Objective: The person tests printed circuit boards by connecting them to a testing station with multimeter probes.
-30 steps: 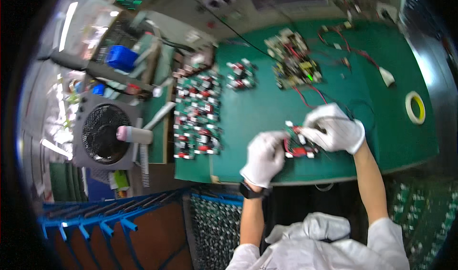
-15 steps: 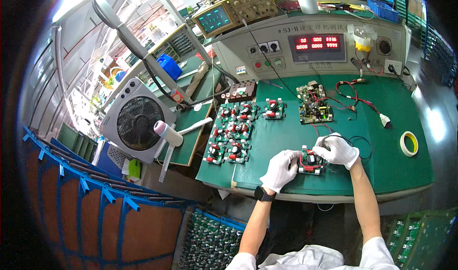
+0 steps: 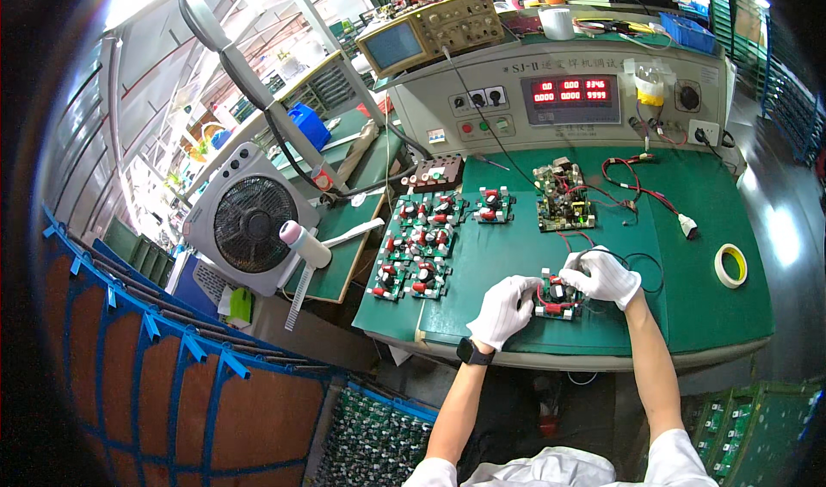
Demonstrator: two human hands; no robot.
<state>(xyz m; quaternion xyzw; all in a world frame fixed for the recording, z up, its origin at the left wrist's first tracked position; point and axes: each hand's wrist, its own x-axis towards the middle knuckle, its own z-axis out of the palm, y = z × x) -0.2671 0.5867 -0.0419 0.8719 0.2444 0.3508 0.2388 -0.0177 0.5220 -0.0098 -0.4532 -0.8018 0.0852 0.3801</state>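
Our left hand (image 3: pixel 506 311) in its white glove curls against the left end of a small circuit board (image 3: pixel 555 297), fingers bent onto its edge, while our right hand (image 3: pixel 602 276), gloved the same, closes over the board's far right corner from above; so we hold the board between the two hands, near the front edge of the green mat (image 3: pixel 688 306). The board lies with its long side running left to right, directly between the hands, with neither hand clearly the nearer. A thin black wire (image 3: pixel 644 268) loops out on the mat just right of our right hand, and red wires run from the board up toward a larger circuit board (image 3: pixel 564 203) farther back. To the left, well apart from our hands, we see a cluster of small boards (image 3: pixel 419 244) laid out in rows on the mat, and to the right a roll of yellow tape (image 3: pixel 730 265) lying flat. Beyond the mat stands a grey test console (image 3: pixel 559 108) with red number displays, and off to the left a desk fan (image 3: pixel 249 222). Our fingertips hide where they meet the board, so we cannot tell how firmly either hand pinches it, and the parts on it are too small to make out.
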